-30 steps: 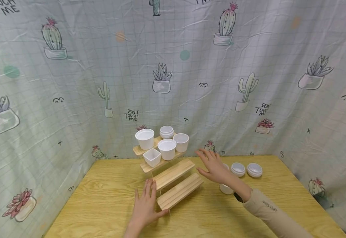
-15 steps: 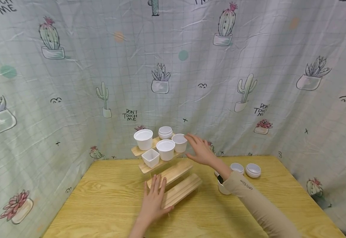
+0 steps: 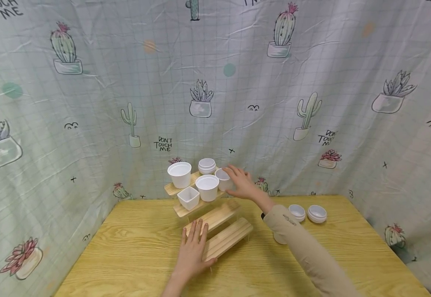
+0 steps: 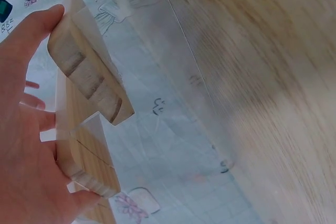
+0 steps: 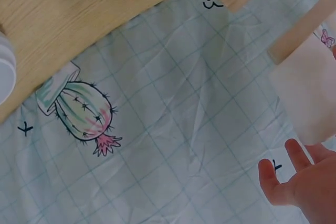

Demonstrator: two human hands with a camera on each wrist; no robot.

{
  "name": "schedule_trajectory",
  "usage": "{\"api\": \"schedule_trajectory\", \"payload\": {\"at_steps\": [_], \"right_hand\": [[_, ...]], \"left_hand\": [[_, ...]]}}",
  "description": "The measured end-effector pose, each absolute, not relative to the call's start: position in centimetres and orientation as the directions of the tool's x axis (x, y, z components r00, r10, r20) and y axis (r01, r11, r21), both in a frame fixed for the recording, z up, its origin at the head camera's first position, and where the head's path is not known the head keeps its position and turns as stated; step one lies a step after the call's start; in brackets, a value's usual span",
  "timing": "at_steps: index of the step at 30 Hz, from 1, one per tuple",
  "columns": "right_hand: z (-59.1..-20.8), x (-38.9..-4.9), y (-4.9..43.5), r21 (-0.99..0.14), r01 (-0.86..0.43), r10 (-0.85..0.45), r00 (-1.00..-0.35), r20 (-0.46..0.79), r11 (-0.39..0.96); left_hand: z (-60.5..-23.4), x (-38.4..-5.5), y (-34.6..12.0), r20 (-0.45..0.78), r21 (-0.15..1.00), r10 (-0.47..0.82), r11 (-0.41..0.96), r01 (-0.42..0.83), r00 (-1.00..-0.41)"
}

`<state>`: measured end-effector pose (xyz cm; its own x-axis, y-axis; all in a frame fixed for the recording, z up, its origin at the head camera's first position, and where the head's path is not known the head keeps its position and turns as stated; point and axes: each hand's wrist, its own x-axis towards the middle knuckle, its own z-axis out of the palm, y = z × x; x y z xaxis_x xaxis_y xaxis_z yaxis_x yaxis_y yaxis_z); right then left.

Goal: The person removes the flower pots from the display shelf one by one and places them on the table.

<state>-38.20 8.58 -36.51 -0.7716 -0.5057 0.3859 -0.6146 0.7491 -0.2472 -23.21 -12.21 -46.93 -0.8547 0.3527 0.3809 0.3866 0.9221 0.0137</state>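
Note:
A tiered wooden stand (image 3: 228, 239) with clear supports holds white pots on its upper two shelves. My right hand (image 3: 242, 183) is at the rightmost round pot (image 3: 223, 180) on the second shelf from the top, with fingers over its rim and thumb at the near side. In the right wrist view this pot (image 5: 307, 93) is partly cut off by the frame. My left hand (image 3: 193, 251) rests against the left ends of the lower two shelves, fingers spread and straight. The left wrist view shows its thumb (image 4: 50, 19) touching one shelf end (image 4: 92, 82).
Beside the gripped pot stand another round pot (image 3: 207, 188) and a square pot (image 3: 188, 198). The top shelf bears a tall pot (image 3: 180, 175) and a ribbed one (image 3: 207, 166). Ribbed pots (image 3: 317, 213) sit on the table at right. A cactus-print curtain (image 3: 230, 103) hangs behind.
My right hand has moved left from beside the stand onto the rightmost pot on the second shelf. The left hand has shifted slightly right and further onto the lower shelves' ends.

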Motion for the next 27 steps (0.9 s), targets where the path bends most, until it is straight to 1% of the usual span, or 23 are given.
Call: {"api": "schedule_trajectory", "payload": {"at_steps": [8, 17, 20, 27], "right_hand": [[-36.9, -39.0, 7.8, -0.243, -0.572, -0.475, -0.803, 0.359, 0.784], [-37.1, -38.9, 7.9, -0.279, -0.560, -0.442, -0.809, 0.388, 0.780], [-37.2, -38.7, 8.1, -0.298, -0.562, -0.432, -0.807, 0.402, 0.772], [-37.1, -38.2, 8.7, -0.285, -0.592, -0.445, -0.780, 0.441, 0.754]], "left_hand": [[-47.0, -23.2, -12.2, 0.389, 0.017, 0.350, 0.922, 0.387, -0.852], [-47.0, -23.2, -12.1, 0.381, 0.013, 0.350, 0.924, 0.383, -0.856], [-47.0, -23.2, -12.1, 0.389, 0.008, 0.350, 0.924, 0.383, -0.852], [-46.9, -23.2, -12.1, 0.395, 0.000, 0.346, 0.926, 0.377, -0.851]]}}
